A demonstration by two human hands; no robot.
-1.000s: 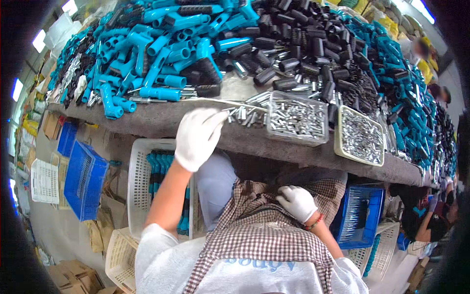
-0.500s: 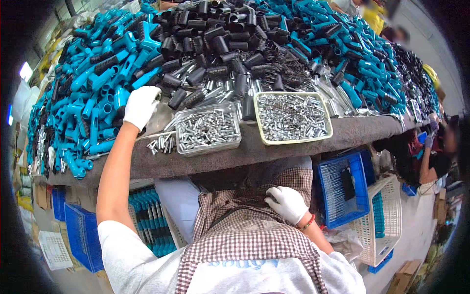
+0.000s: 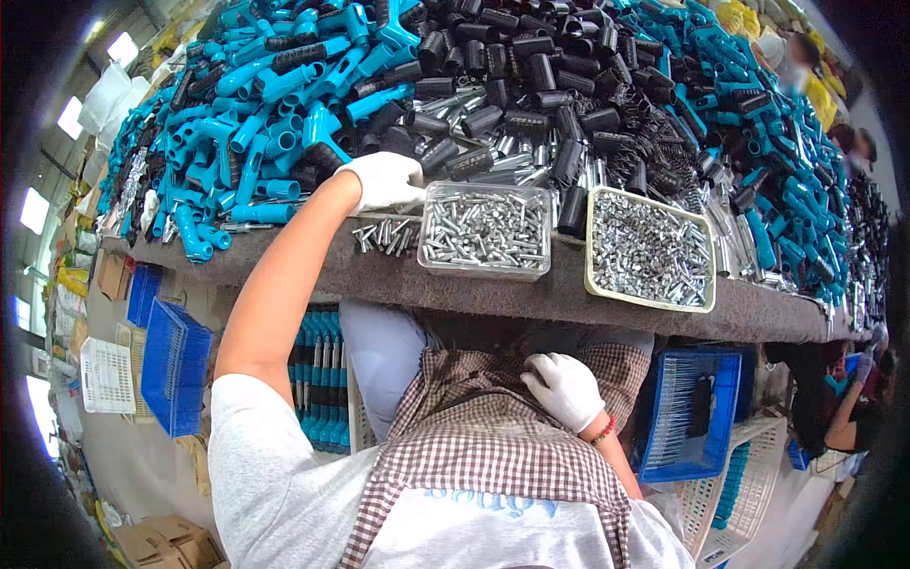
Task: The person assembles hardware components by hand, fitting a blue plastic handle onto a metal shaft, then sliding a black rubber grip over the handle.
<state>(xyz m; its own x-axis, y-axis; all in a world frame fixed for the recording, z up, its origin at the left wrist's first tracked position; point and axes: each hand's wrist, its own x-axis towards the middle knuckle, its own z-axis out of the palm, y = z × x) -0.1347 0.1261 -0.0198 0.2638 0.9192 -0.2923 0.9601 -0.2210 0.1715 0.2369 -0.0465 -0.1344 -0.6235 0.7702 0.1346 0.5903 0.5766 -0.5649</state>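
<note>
1. A second ago my left hand [image 3: 384, 180] hung over the table's near edge, by the loose metal pins in front of the clear tray [image 3: 486, 230]. Half a second ago it had gone left and farther in, onto the blue plastic handles [image 3: 275, 142].
2. Now it has come back right, gloved fingers curled down just left of the clear tray, above the small scatter of loose pins [image 3: 381, 234], beside the black sleeves [image 3: 474, 161].
3. My left arm, stretched far out half a second ago, now lies closer toward the middle.
</note>
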